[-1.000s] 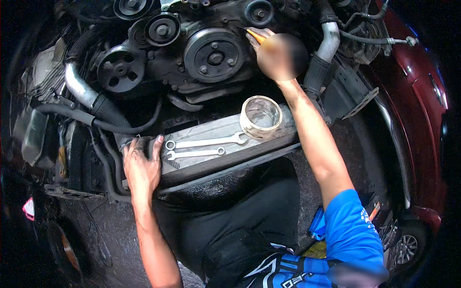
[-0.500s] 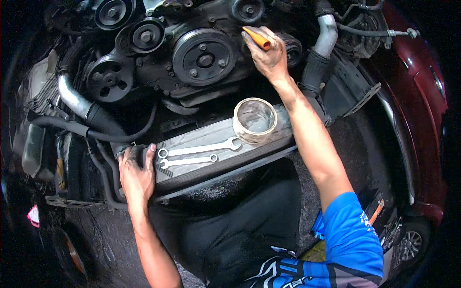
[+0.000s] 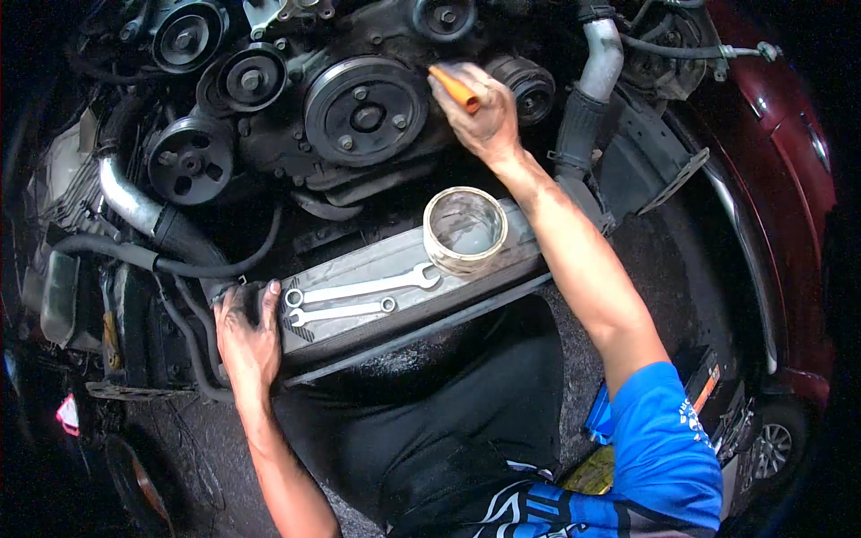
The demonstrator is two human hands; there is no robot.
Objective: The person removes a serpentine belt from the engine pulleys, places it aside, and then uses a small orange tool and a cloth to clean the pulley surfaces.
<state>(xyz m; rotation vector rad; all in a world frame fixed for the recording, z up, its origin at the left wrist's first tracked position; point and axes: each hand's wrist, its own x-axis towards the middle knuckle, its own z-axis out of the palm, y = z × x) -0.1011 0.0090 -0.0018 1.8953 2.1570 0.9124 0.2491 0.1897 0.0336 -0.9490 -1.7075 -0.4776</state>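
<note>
My right hand (image 3: pixel 484 115) is closed around an orange-handled tool (image 3: pixel 456 90), just right of the large crankshaft pulley (image 3: pixel 366 115). The tool's working end is smeared by motion and partly hidden. My left hand (image 3: pixel 250 334), darkened with grime, rests over the left end of the radiator (image 3: pixel 368 255), thumb apart from the fingers; the fingertips lie against the dark corner there. Beside it on the radiator's top are a larger combination wrench (image 3: pixel 363 286) and a smaller one (image 3: pixel 345 311). A round, stained container (image 3: pixel 439 247) with some liquid inside stands right of them.
Smaller pulleys (image 3: pixel 190 163) surround the crankshaft pulley. Metal pipes (image 3: pixel 130 197) with black hoses flank the engine on both sides. A dark red car panel (image 3: pixel 780 170) runs along the right. A blue object (image 3: pixel 599 420) lies low at the right, near my sleeve.
The whole view has shifted slightly, so the engine sits a little further left. My right hand has moved slightly with the orange-handled tool, down and left. My left hand stays on the radiator.
</note>
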